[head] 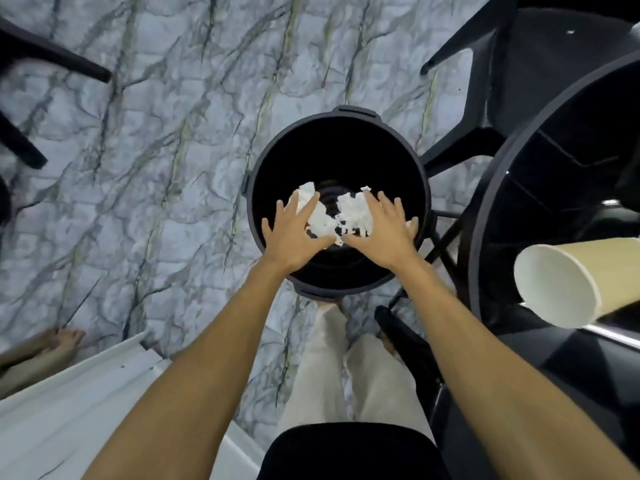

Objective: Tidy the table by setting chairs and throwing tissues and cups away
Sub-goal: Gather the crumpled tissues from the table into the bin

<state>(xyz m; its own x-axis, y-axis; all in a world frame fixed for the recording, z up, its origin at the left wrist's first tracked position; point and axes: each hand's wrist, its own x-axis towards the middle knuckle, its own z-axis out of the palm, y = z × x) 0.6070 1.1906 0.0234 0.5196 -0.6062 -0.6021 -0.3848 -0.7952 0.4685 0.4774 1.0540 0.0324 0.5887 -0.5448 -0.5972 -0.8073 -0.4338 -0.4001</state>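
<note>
A round black bin (263,161) stands on the marble floor below me. My left hand (296,233) and my right hand (381,233) hover over its mouth, palms down, fingers spread. Two crumpled white tissues (353,213) are in the air just under my fingers, over the bin's dark inside, loose from both hands. A tan paper cup (581,278) with a white inside lies on its side at the edge of the round black table (485,216) to the right.
A black chair (519,81) stands beyond the table at top right. Dark chair legs (52,57) show at top left. A white ledge (86,393) and another person's bare foot (62,341) are at lower left. My own legs are below the bin.
</note>
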